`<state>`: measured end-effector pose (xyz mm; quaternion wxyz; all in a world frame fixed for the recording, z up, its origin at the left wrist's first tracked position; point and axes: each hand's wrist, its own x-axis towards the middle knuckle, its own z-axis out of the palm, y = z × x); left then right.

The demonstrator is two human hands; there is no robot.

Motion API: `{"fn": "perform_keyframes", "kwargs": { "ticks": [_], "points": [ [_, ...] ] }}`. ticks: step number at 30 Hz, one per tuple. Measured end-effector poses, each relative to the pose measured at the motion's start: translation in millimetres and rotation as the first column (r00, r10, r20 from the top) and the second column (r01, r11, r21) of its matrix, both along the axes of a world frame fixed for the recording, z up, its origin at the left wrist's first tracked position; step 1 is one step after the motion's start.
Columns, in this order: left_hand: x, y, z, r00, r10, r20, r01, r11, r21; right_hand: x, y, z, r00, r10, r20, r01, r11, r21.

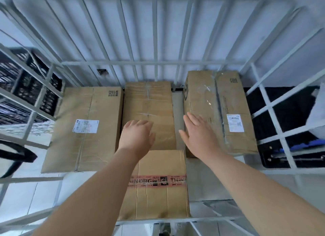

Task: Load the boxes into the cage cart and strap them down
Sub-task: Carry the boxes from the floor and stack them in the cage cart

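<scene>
Cardboard is met by the straight, slightly spread fingers (193, 119) of the right hand (199, 135), which appear to be laid flat on the near left edge of the tall brown cardboard box sealed with clear tape (228, 98); nothing is gripped, and the pose is judged to suit a sideways push or a steadying press. Loosely bent fingers (139, 124) are shown on the left hand (137, 135), held apart from one another and closed on nothing, over the creased brown cardboard box at the middle back (149, 102); whether that box is touched cannot be told. A narrow strip of pale cart floor (177, 103) is left between these two boxes, so closing that gap is the likely aim. Just in front, a brown cardboard box banded with red printed tape (158, 200) is set end to end against the middle one, and a wide flat brown cardboard box with a white label (84, 147) is laid along the left side. All four are contained in the white metal-barred cage cart (153, 63), on its floor in one layer. No strap is seen, so strapping is judged not yet done. Black plastic crates (26, 84) are stacked outside the left bars.
</scene>
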<state>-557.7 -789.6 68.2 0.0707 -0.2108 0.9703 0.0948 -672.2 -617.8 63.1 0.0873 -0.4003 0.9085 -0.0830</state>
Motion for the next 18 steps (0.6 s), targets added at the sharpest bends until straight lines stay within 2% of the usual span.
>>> {"fn": "perform_keyframes", "kwargs": {
  "ticks": [8, 11, 15, 18],
  "points": [
    [-21, 42, 166, 0.959, -0.097, -0.266, 0.096, 0.995, -0.018, 6, 62, 164, 0.981, -0.159, -0.115, 0.146, 0.983, -0.114],
    [-17, 68, 213, 0.926, -0.179, -0.333, 0.188, 0.982, -0.004, 30, 91, 210, 0.959, -0.247, -0.140, 0.231, 0.965, -0.125],
    [-1, 102, 260, 0.865, -0.317, -0.388, 0.342, 0.940, -0.007, 85, 137, 262, 0.897, -0.395, -0.197, 0.359, 0.913, -0.196],
    [17, 135, 286, 0.805, -0.452, -0.384, 0.482, 0.876, -0.018, 141, 173, 286, 0.817, -0.535, -0.217, 0.474, 0.836, -0.277]
  ]
}}
